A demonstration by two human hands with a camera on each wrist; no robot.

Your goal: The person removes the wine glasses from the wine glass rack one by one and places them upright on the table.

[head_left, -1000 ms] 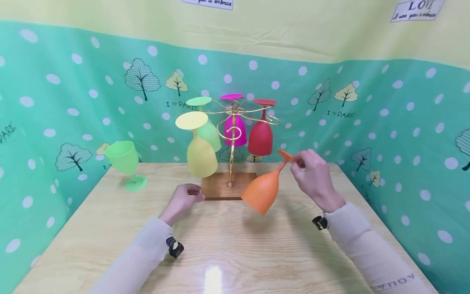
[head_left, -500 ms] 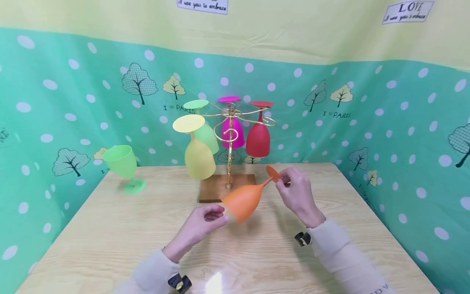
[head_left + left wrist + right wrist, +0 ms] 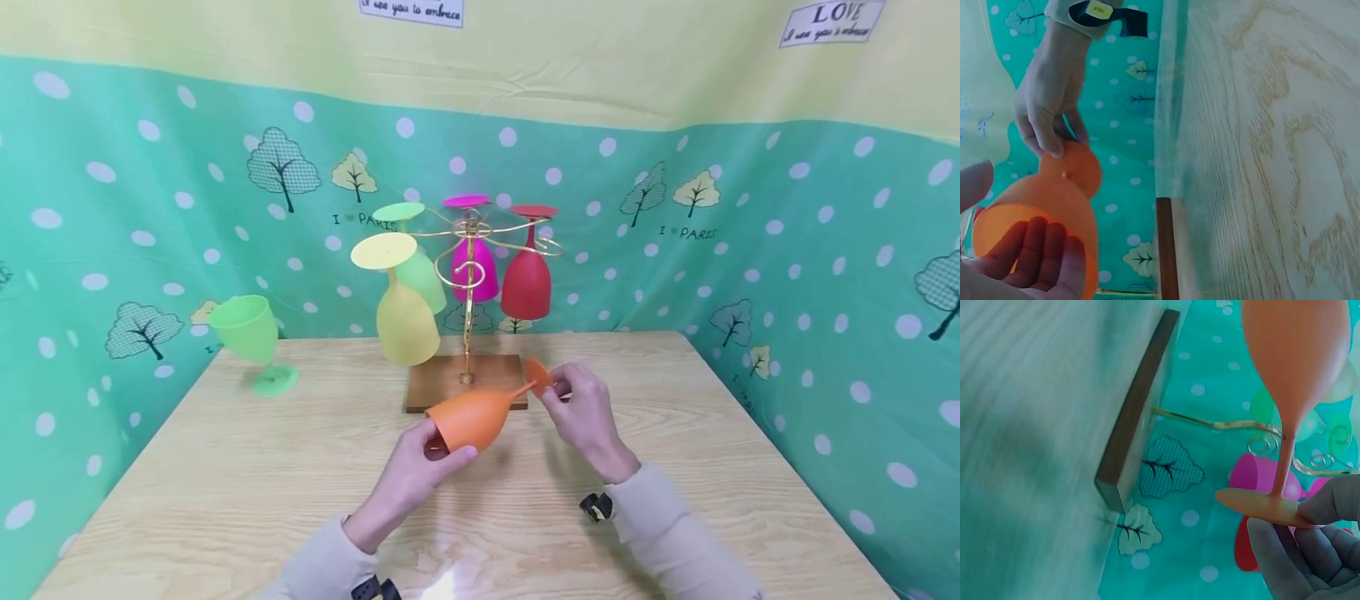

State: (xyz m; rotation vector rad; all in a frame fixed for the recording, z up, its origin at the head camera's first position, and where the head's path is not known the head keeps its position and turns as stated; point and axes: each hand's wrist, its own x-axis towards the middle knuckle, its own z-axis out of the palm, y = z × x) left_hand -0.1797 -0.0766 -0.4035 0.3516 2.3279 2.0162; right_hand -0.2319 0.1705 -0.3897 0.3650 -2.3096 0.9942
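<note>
An orange goblet is held tilted above the table, its mouth toward the left and its foot up to the right. My right hand pinches the foot's edge between thumb and fingers, plainest in the right wrist view on the foot. The left hand is at the goblet's mouth. In the left wrist view its fingers reach inside the bowl, fairly straight, while the thumb stands off outside the rim. Behind the goblet is a gold wire stemware rack on a wooden base.
Upside down on the rack hang a yellow goblet, a pale green goblet, a magenta goblet and a red goblet. A green goblet stands upright at the table's back left. Patterned cloth encloses the back and sides.
The orange goblet has moved left and down and tipped closer to level. My left hand has come right, its fingers now inside the bowl. The right hand keeps its pinch on the foot.
</note>
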